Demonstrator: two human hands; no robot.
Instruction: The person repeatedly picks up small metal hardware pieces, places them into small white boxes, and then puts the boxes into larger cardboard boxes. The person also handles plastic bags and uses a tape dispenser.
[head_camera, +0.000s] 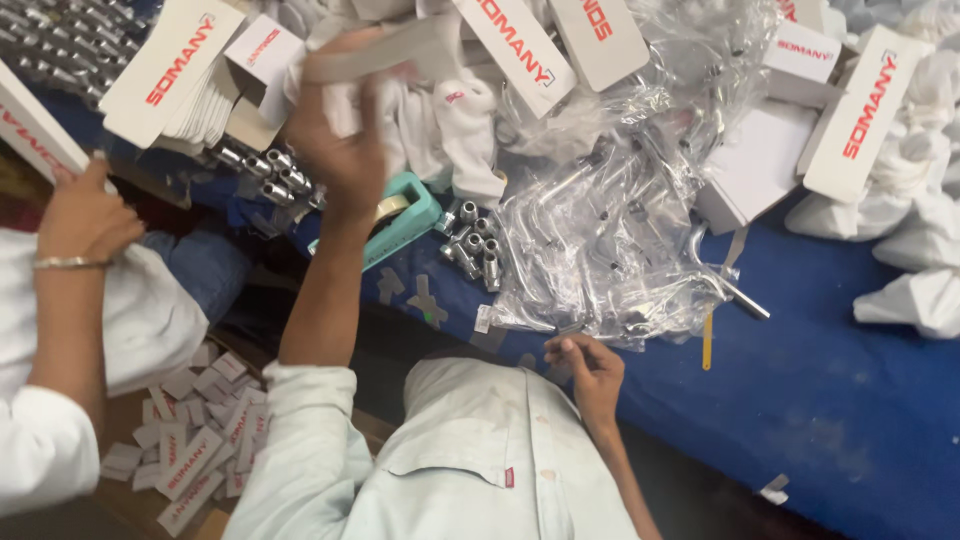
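My left hand (340, 140) is raised over the heap at the back and is closed on a long white box (385, 55), which is blurred by motion. White cloth pouches (455, 125) lie just behind it. My right hand (588, 368) is low at the near table edge, thumb and fingers pinched at the lower rim of a heap of clear plastic bags (610, 230) holding chrome tap parts. A pale shirt covers my chest below.
A co-worker's hand (85, 215) with a bangle holds a white box at the left. A teal tape dispenser (405, 215), short metal fittings (470, 245), more white boxes (860, 110) and white pouches (915, 295) lie on the blue cover (840, 400). Small white cards (190, 440) litter the floor.
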